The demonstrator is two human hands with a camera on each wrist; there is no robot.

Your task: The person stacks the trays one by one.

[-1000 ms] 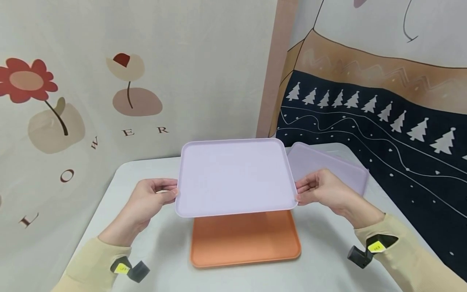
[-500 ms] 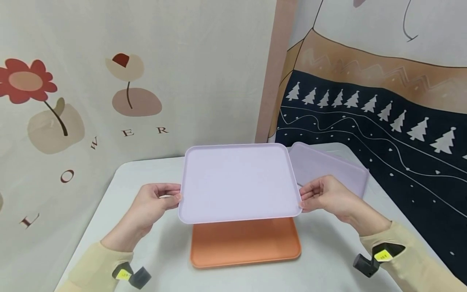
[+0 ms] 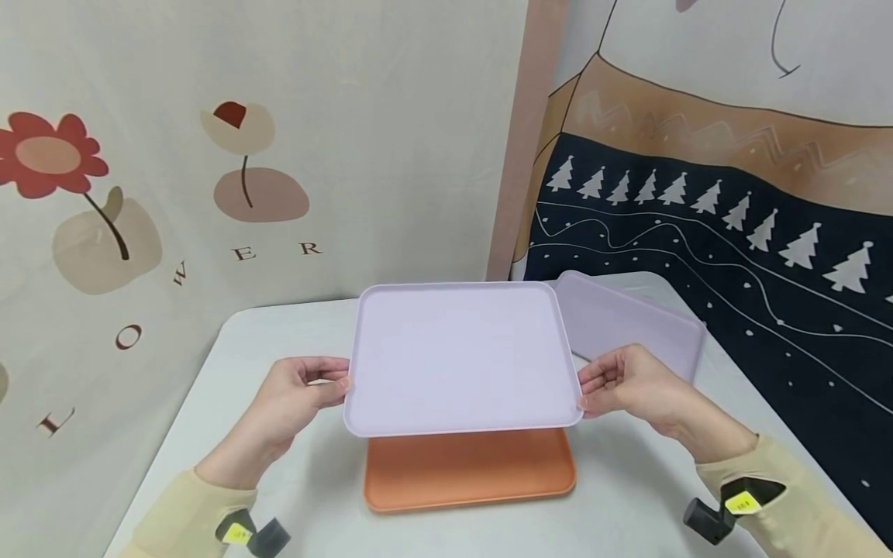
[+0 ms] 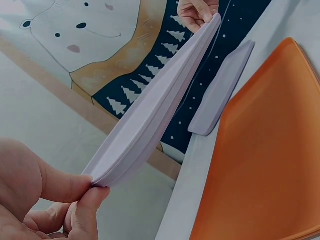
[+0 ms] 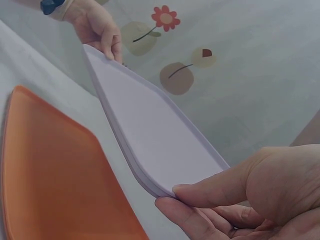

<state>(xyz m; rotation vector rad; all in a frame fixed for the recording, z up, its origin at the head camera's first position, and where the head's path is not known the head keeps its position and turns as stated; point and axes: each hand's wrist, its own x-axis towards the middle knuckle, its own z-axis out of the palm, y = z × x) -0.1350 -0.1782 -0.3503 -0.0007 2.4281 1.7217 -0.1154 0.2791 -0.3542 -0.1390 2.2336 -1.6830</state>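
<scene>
A lilac rectangular tray (image 3: 463, 356) is held in the air by its two short sides, its far edge raised. My left hand (image 3: 296, 399) pinches the left edge between thumb and fingers. On the opposite edge, my right hand (image 3: 638, 391) has the same pinch. Both wrist views show a layered rim on the lilac tray (image 5: 145, 130); whether it is one tray or two stacked I cannot tell. Below and nearer lies an orange tray (image 3: 470, 473), apart from the lilac one, which hides its far part in the head view.
Another lilac tray (image 3: 631, 318) lies at the back right of the white table (image 3: 293, 325), partly hidden behind the held one. A flower-printed cloth (image 3: 391, 155) hangs behind the table, and a dark cloth with white trees (image 3: 725, 256) hangs along the right.
Both hands have brought the lilac tray slightly lower, nearer and to the right, covering more of the orange tray. The trays on the table have stayed put.
</scene>
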